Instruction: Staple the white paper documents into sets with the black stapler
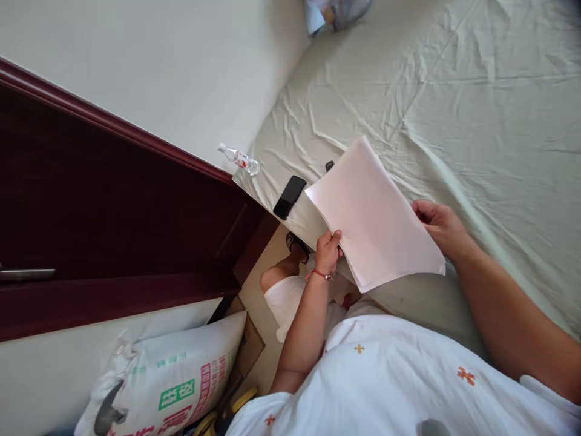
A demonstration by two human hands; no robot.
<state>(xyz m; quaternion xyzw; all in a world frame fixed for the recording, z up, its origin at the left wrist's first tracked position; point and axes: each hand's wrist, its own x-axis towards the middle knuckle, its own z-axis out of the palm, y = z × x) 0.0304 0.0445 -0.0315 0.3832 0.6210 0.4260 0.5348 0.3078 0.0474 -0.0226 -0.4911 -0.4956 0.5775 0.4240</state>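
Observation:
A stack of white paper sheets is held over the corner of a bed. My left hand, with a red cord at the wrist, pinches the stack's near left edge. My right hand grips the right edge, fingers curled on the sheets. The paper tilts slightly and hides part of the bed edge beneath it.
The bed has a wrinkled pale sheet. A black phone and a small plastic bottle lie at its corner. A dark red wooden door stands at left. A printed sack leans on the floor. A bag sits at the far bed edge.

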